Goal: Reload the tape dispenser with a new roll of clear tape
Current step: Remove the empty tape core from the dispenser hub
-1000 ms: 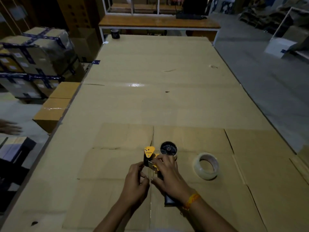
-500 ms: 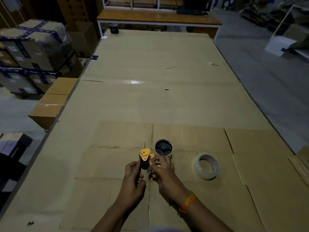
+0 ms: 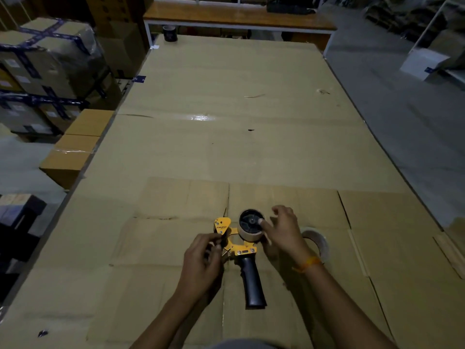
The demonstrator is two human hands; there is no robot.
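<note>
Tape dispenser (image 3: pixel 237 244) lies flat on its side on the cardboard sheet (image 3: pixel 276 200) covering the table (image 3: pixel 226 96), near the close edge, between both hands. Black handle (image 3: pixel 253 284) points toward the person, yellow metal frame (image 3: pixel 234 245) sits at the far-left end. Black hub (image 3: pixel 250 220) faces up, with what looks like a cardboard core or near-empty roll around it, hard to tell in the dim light. Left hand (image 3: pixel 201 258) is pinched on the left side of the frame near the cutter end, fingers curled tight on the yellow part. Right hand (image 3: pixel 283 233) is loose, grasping nothing, thumb (image 3: pixel 263 224) touching the right rim of the hub, other fingers spread above. New roll of clear tape (image 3: pixel 318 241) lies flat on the cardboard just right of the right hand, partly hidden behind the wrist, apart from the dispenser. Orange band (image 3: pixel 308 263) on the right wrist. Dark cup (image 3: pixel 170 34) stands at the far left corner of the table. Taped boxes (image 3: pixel 45 61) stacked on the floor to the left
</note>
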